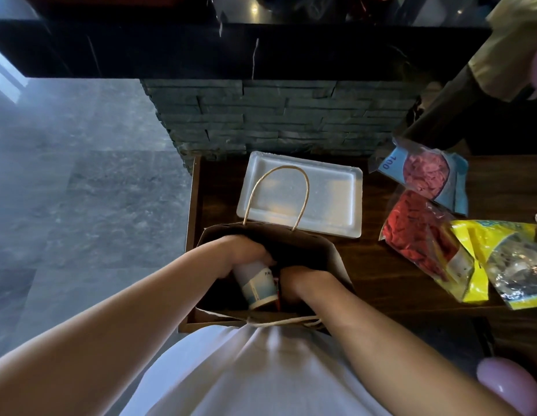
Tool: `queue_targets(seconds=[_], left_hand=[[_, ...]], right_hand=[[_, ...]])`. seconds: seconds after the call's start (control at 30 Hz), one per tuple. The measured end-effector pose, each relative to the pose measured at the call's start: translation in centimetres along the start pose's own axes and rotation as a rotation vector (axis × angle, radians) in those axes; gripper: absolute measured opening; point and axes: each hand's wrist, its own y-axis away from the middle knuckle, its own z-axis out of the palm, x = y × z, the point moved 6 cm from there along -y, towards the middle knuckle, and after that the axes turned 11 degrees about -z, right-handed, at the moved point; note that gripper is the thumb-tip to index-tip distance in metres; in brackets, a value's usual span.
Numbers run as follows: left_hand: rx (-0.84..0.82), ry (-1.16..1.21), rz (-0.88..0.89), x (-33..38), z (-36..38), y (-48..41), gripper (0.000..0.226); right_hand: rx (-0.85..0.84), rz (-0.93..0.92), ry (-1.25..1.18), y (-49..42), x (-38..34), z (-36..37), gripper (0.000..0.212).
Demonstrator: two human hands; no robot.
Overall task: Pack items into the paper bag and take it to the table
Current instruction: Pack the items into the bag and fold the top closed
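A brown paper bag (330, 259) with twine handles stands open on the dark wooden table (396, 283), right in front of me. Both my hands are inside it. My left hand (246, 250) grips the top of a white cylindrical container with a blue label (255, 286), which leans inside the bag. My right hand (303, 280) is deeper in the bag beside the container; its fingers are hidden, so what it holds is unclear. A sliver of something red shows between the container and my right hand.
A white foam tray (330, 190) lies just behind the bag. To the right lie a pink balloon packet (426, 172), a red balloon packet (417, 232) and a yellow packet (507, 259). A dark stone counter (261, 115) rises behind. Another person's sleeve (513, 49) is at top right.
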Motion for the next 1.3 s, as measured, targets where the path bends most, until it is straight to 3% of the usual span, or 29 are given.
queue_targets(seconds=[0.13,0.23,0.4,0.53,0.67,0.83,0.9,0.97,1.1,1.17,1.3], left_hand=[[0.175,-0.131,0.178,0.2,-1.8,1.6,0.072],[0.295,-0.312,0.284,-0.6,-2.0,2.2,0.084],[0.570,-0.822,0.476,-0.9,-0.2,2.8,0.070],[0.496,-0.985,0.345,-1.4,1.2,1.5,0.057],[0.391,-0.867,0.306,-1.6,1.2,1.1,0.042],[0.479,-0.612,0.400,-0.9,-2.6,4.9,0.044],[0.479,-0.394,0.492,-1.5,-5.1,7.3,0.046],[0.404,-0.111,0.608,-2.8,-7.2,9.7,0.051],[0.507,0.221,0.764,-6.2,-10.4,12.1,0.037],[0.555,0.285,0.709,-8.8,-10.6,10.8,0.048],[0.549,0.138,0.502,-13.2,-8.8,6.7,0.066]], right_hand=[[0.030,0.010,-0.040,-0.4,0.4,0.1,0.044],[0.003,0.009,-0.017,-0.6,0.6,0.3,0.039],[-0.024,0.009,0.005,-1.0,0.4,0.5,0.040],[0.004,0.003,0.029,-1.3,0.4,0.8,0.043],[-0.020,-0.004,0.050,-0.8,0.3,0.9,0.042],[0.079,-0.072,0.005,2.7,-1.0,-1.1,0.036],[0.219,-0.184,-0.041,5.4,-1.8,-2.9,0.042],[0.383,-0.287,-0.255,9.0,-1.7,-4.1,0.046],[0.792,-0.480,-0.643,16.6,0.9,-5.2,0.032],[0.931,-0.406,-0.625,18.3,3.6,-4.3,0.035],[0.879,-0.177,-0.595,17.4,7.9,-0.5,0.060]])
